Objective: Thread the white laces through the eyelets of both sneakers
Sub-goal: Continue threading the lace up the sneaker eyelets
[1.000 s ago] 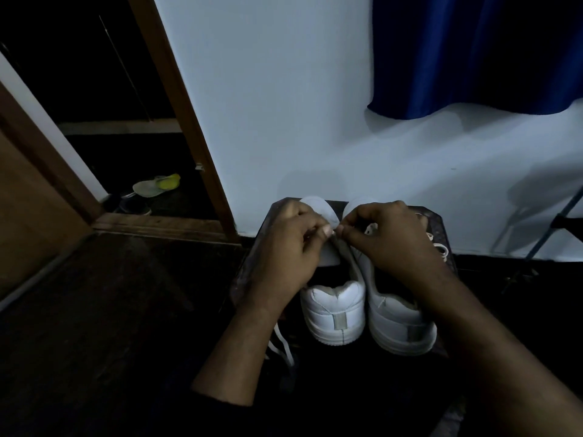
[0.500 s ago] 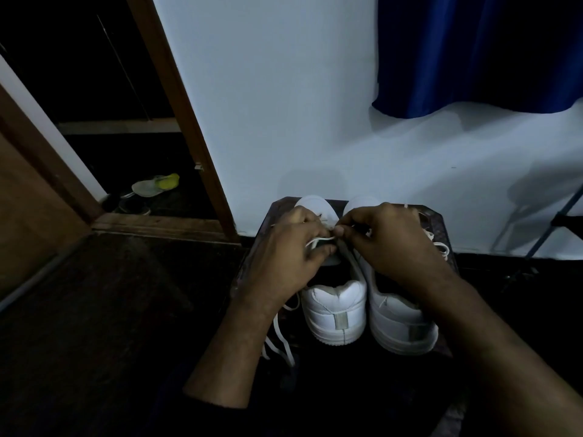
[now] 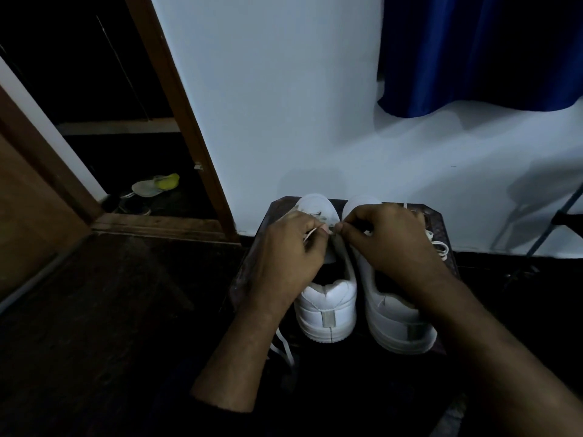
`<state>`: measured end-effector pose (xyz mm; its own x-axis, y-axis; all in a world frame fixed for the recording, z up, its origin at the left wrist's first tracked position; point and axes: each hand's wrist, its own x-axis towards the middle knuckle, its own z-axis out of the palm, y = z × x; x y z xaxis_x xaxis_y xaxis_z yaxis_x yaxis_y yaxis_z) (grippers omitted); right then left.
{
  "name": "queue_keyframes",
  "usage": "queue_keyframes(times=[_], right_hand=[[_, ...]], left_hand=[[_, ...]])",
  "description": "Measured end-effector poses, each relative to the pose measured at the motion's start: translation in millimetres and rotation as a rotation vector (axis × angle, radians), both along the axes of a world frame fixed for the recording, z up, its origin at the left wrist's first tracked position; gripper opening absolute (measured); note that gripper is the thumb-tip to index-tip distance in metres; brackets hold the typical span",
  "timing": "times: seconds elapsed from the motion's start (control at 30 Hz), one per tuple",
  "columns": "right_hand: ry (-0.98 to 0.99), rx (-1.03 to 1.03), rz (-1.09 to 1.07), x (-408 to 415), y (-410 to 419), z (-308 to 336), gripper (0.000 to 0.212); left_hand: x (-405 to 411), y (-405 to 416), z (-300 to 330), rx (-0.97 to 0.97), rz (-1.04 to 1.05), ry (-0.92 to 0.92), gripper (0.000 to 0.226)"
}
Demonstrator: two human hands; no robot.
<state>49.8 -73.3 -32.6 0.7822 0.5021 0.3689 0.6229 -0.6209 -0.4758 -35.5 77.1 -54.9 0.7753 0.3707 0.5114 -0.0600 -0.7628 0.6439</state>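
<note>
Dim light falls on a small dark wooden stool (image 3: 440, 225) with clipped far corners, set against a pale painted wall (image 3: 284, 105). Two white leather low-top sneakers are stood on it side by side, heels toward the near edge, toes at the far edge: the left sneaker (image 3: 328, 313) and the right sneaker (image 3: 400, 329), nearly touching along their length. Smooth uppers, thick rubber soles and a grey heel tab are seen on each.

Over the left sneaker's tongue, a flat white lace (image 3: 310, 233) is pinched by the left hand (image 3: 287, 260), fingers curled around it. The right hand (image 3: 388, 241) is closed in a pinch as well, its fingertips (image 3: 339, 228) meeting those of the left hand at the lace. A loose white lace tail (image 3: 285, 348) is hung off the stool's near left corner, and another white lace (image 3: 440, 247) is looped by the stool's right edge.

Little bare room is left on the stool. Dark floor (image 3: 110, 310) lies open to the left. Beyond it, a brown wooden door frame (image 3: 176, 105) borders a dark opening where a yellow-and-grey shoe (image 3: 156, 185) is lying. A blue curtain (image 3: 473, 52) is hung at upper right.
</note>
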Motion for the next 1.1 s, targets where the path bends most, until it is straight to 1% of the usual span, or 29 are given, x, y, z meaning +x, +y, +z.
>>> queue_keyframes(times=[0.03, 0.13, 0.2, 0.3, 0.4, 0.57, 0.8, 0.9, 0.97, 1.03, 1.07, 1.1], right_hand=[[0.022, 0.001, 0.017, 1.0, -0.7, -0.4, 0.023], [0.110, -0.018, 0.091, 2.8, -1.0, 0.1, 0.011], [0.128, -0.032, 0.084, 3.0, -0.4, -0.2, 0.011], [0.109, -0.119, -0.005, 0.5, 2.3, 0.8, 0.017], [0.093, -0.210, -0.033, -3.6, 6.3, 0.8, 0.022], [0.010, -0.221, -0.139, -5.1, 4.9, -0.2, 0.024], [-0.061, -0.348, -0.105, -8.2, 0.2, 2.3, 0.024], [-0.031, -0.267, -0.072, -6.8, 1.3, 2.5, 0.020], [-0.012, -0.212, -0.053, -5.5, 3.4, 2.0, 0.019], [-0.004, -0.190, -0.042, -3.6, 4.7, 0.8, 0.020], [0.002, -0.184, -0.044, -2.6, 4.9, 0.3, 0.021], [0.005, -0.178, -0.049, -2.0, 4.8, -0.4, 0.022]], left_hand=[[-0.9, 0.7, 1.1, 0.020, -0.013, -0.004, 0.014], [-3.3, 3.0, 3.1, -0.019, -0.062, 0.028, 0.013], [-3.6, 6.1, 1.8, -0.036, -0.082, 0.041, 0.009], [-3.6, 11.1, -1.1, -0.035, -0.115, 0.048, 0.007], [-4.9, 14.8, -2.6, -0.046, -0.152, 0.052, 0.004], [-2.5, 15.6, -3.7, -0.029, -0.132, 0.074, 0.006], [-1.9, 12.2, -3.4, 0.014, -0.094, 0.056, 0.008], [-2.5, 8.8, -2.4, -0.022, -0.092, 0.033, 0.005], [-1.6, 6.8, -1.8, -0.049, -0.076, 0.017, 0.015], [0.5, 5.5, -1.7, 0.005, -0.057, 0.041, 0.031], [1.2, 3.7, -1.1, 0.013, -0.066, 0.059, 0.035], [1.6, 1.4, -0.1, -0.006, -0.081, 0.066, 0.034]])
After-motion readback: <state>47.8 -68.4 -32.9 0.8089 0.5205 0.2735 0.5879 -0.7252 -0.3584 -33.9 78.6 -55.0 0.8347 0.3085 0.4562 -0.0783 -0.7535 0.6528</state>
